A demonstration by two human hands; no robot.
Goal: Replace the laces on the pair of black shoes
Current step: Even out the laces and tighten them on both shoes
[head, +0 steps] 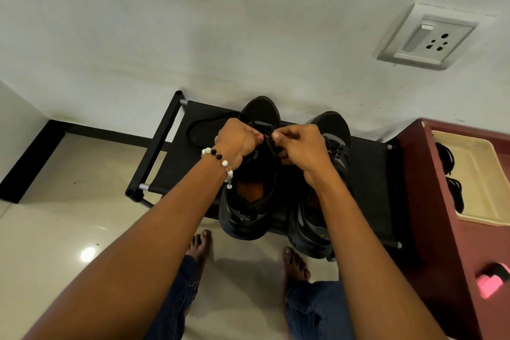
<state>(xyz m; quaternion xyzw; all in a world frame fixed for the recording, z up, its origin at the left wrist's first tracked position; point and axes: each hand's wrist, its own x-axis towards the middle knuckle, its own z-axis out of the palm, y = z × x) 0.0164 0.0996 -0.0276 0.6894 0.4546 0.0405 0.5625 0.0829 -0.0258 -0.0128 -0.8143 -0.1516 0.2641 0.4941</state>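
Rack of black fabric by the wall carries two black shoes side by side, toes to the wall. Left shoe shows an orange insole; right shoe sits just beside it. Left hand and right hand meet over the left shoe's eyelets, fingers curled, pinching the black lace, which loops leftward. No writing is legible.

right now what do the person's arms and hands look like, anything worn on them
Both forearms are bare, no sleeves. The left hand has a bracelet of white and black beads at the wrist and pink-painted nails. The right hand wears nothing visible.
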